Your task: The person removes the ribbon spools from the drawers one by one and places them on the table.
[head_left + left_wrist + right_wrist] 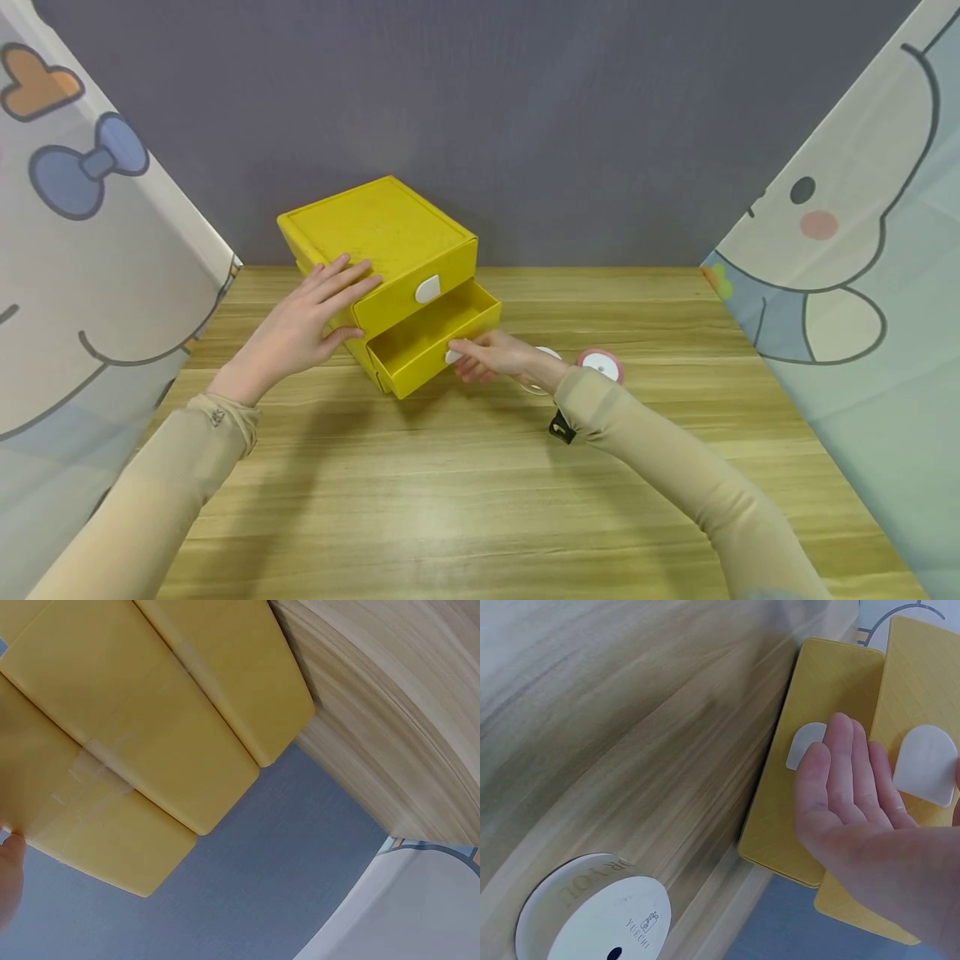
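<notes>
A yellow drawer cabinet (378,221) stands angled on the table, with tiers visible along its side (135,712) in the left wrist view. My left hand (303,321) rests spread on its top near the front left corner, thumb lower against the side. Below the top drawer, an open drawer (420,337) juts out, its visible inside bare. The right hand (495,354) pinches that drawer's white handle (453,356), thumb above and fingers below. In the right wrist view those fingers pass in front of the lower drawer (780,802) and its white tab (805,744).
Right of the cabinet lie a white ribbon spool (611,922), partly hidden by the right wrist in the head view, and a pink-rimmed spool (602,364). A small black object (561,427) sits by the right sleeve. Printed fabric panels (840,217) flank the wooden table (420,517).
</notes>
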`<state>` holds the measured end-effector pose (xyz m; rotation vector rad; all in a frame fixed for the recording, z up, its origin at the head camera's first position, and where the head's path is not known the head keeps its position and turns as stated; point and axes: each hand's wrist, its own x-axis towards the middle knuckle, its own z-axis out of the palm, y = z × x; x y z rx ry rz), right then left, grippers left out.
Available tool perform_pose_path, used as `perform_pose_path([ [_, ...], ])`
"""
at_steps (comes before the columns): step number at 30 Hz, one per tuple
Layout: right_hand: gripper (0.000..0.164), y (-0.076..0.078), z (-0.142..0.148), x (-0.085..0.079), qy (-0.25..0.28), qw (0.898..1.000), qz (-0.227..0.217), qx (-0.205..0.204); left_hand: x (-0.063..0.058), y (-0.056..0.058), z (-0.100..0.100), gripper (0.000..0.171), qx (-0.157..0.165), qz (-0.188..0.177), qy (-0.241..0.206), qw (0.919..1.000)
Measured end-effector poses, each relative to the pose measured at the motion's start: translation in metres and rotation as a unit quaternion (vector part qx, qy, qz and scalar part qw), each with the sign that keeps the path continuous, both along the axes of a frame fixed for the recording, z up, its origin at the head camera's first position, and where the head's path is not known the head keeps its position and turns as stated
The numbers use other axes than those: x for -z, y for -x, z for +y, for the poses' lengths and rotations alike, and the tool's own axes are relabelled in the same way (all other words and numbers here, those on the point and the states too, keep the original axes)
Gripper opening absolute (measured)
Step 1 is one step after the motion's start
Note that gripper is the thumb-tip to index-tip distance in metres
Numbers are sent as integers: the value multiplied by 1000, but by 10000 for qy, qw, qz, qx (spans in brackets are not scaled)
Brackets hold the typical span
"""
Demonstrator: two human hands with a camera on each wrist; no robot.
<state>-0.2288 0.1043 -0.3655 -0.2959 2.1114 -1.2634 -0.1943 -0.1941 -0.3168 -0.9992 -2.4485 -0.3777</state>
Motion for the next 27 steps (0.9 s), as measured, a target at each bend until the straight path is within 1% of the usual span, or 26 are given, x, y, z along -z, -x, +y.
perform_pose_path([
  [8, 52, 2, -3, 0, 14, 10000, 46, 30, 1, 1, 0, 82, -1, -15, 1, 10000],
  [16, 53, 5, -7, -1, 55, 9998, -100, 184, 0, 1, 1, 82, 19, 15, -35, 10000],
  [27, 52, 8, -12, 0, -10, 9998, -80, 179, 0, 1, 0, 81, -14, -16, -6, 10000],
])
